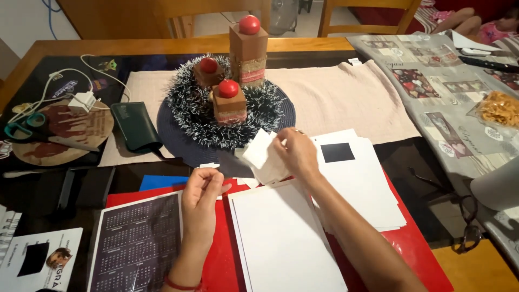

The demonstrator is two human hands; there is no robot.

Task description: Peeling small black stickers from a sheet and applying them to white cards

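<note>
My right hand (296,154) grips a bundle of small white paper pieces (261,154), held just above the table near the round mat. My left hand (201,197) pinches a small white paper strip (209,166) between thumb and fingers, over the red sheet (219,259). Below my hands lie a blank white sheet (284,243) and a dark printed calendar sheet (135,243). To the right sits a stack of white sheets (367,189) with a black square (337,152) on top.
A tinsel wreath (227,113) with three wooden blocks topped by red balls stands behind my hands. Scissors (27,127), a charger with cable (82,101) and a dark green case (135,127) lie at the left. Glasses (465,227) rest at the right.
</note>
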